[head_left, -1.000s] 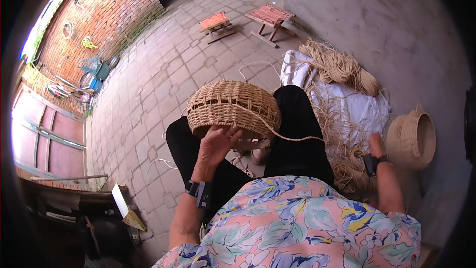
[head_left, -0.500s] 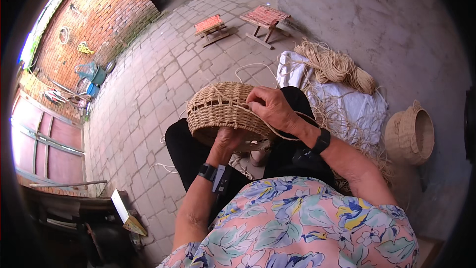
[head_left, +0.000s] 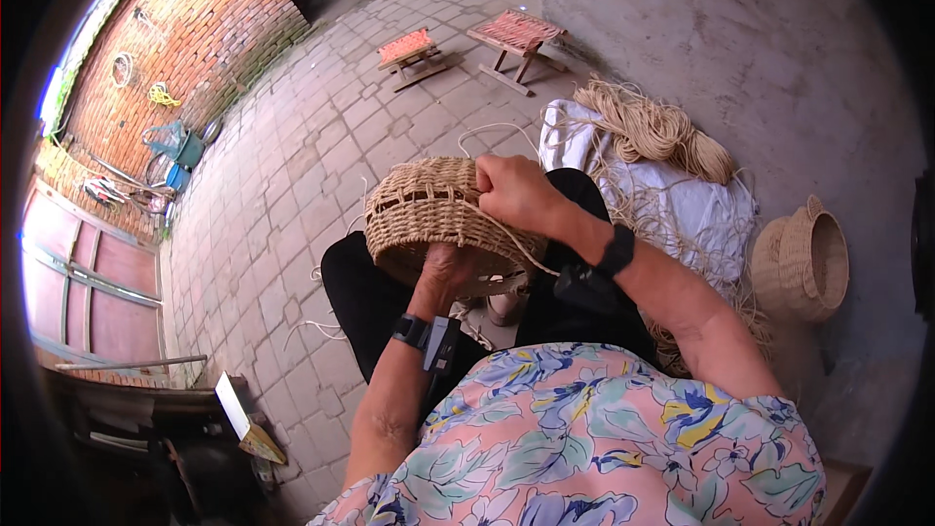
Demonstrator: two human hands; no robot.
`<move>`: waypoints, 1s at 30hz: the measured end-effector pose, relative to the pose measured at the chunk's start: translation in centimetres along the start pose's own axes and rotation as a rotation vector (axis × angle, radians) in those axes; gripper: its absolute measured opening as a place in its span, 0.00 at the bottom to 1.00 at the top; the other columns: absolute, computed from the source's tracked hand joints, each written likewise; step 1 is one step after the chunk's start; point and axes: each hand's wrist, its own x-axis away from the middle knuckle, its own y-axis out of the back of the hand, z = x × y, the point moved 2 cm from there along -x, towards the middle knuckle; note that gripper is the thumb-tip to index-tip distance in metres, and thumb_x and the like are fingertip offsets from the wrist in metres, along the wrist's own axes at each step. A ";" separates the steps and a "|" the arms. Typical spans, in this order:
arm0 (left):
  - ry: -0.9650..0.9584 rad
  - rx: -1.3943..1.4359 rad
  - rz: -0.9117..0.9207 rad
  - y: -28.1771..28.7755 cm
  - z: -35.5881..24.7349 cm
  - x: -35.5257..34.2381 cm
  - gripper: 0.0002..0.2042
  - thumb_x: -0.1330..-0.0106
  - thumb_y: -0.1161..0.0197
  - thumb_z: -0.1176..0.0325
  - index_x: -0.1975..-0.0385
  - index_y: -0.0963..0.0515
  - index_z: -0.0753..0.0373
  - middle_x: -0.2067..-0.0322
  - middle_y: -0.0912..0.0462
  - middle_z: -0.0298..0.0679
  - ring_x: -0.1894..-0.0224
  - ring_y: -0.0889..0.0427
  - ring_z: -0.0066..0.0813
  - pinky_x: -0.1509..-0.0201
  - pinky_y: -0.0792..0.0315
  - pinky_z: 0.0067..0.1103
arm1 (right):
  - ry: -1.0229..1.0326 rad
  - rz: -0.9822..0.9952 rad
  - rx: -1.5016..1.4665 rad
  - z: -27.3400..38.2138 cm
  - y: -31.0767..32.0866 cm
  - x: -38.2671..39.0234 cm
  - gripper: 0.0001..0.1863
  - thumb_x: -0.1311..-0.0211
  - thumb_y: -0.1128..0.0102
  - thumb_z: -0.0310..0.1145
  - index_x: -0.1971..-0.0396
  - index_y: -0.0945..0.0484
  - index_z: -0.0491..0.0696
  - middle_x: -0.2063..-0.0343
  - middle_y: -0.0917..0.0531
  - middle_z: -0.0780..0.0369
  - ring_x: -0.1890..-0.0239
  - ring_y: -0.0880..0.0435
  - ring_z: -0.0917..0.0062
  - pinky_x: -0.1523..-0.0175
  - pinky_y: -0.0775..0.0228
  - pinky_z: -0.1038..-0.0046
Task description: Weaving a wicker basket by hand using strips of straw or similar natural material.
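A round basket of tan woven cord rests tilted over my lap, its opening low toward me and a band of gaps round its side. My left hand reaches up inside it, fingers hidden. My right hand is closed against the upper right of the weave; what its fingertips grip, cord or weave, I cannot make out. A loose cord runs down across the basket's side below that hand.
Thick cord hanks lie on white sacking at my right, beside pale woven baskets. Two folding stools stand ahead on paving, near a plastered wall. A brick wall and buckets are at left.
My right hand has come from low at the right onto the basket and moved a little up along it. My left hand has gone further inside, hiding its fingers.
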 end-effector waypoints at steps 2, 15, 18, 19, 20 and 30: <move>-0.031 0.032 -0.057 -1.8 -0.3 0.6 0.20 0.39 0.37 0.60 0.51 0.30 0.63 0.53 0.25 0.39 0.50 0.27 0.33 0.42 0.32 0.31 | 0.149 -0.114 0.038 2.4 1.5 2.0 0.07 0.56 0.41 0.28 0.79 0.29 0.43 0.80 0.21 0.53 0.74 0.21 0.59 0.68 0.31 0.63; 0.068 -0.295 -0.008 -2.3 0.5 0.1 0.17 0.37 0.39 0.62 0.53 0.28 0.64 0.57 0.23 0.36 0.57 0.24 0.27 0.53 0.26 0.26 | -0.030 -0.105 -0.370 -2.6 1.4 7.4 0.08 0.43 0.43 0.22 0.63 0.25 0.41 0.72 0.21 0.63 0.70 0.23 0.83 0.63 0.30 0.79; 0.125 -0.238 0.006 -1.0 0.6 0.0 0.22 0.39 0.36 0.59 0.50 0.30 0.64 0.54 0.24 0.37 0.54 0.25 0.28 0.49 0.28 0.26 | -0.086 -0.081 -0.502 -2.6 0.5 6.6 0.07 0.42 0.43 0.23 0.63 0.25 0.41 0.73 0.21 0.65 0.70 0.25 0.87 0.63 0.30 0.81; 0.136 -0.229 0.067 -0.6 0.6 -0.3 0.26 0.41 0.34 0.57 0.47 0.31 0.65 0.51 0.26 0.38 0.50 0.26 0.28 0.44 0.30 0.26 | -0.091 -0.070 -0.536 -2.6 0.4 6.3 0.08 0.42 0.42 0.23 0.62 0.25 0.41 0.73 0.21 0.66 0.70 0.26 0.88 0.62 0.30 0.81; 0.133 -0.227 0.067 -0.2 0.8 -0.4 0.26 0.41 0.34 0.57 0.47 0.31 0.65 0.51 0.26 0.38 0.50 0.26 0.28 0.44 0.30 0.26 | -0.089 -0.067 -0.535 -2.7 0.5 6.1 0.08 0.42 0.42 0.23 0.62 0.25 0.41 0.73 0.21 0.66 0.70 0.26 0.88 0.62 0.30 0.81; -0.087 -0.625 0.137 -0.3 1.2 -0.6 0.22 0.36 0.40 0.60 0.45 0.33 0.63 0.48 0.27 0.38 0.48 0.27 0.29 0.40 0.32 0.27 | 0.540 -0.164 0.319 -0.8 1.4 5.5 0.10 0.55 0.40 0.24 0.70 0.27 0.43 0.76 0.24 0.58 0.70 0.20 0.64 0.64 0.26 0.68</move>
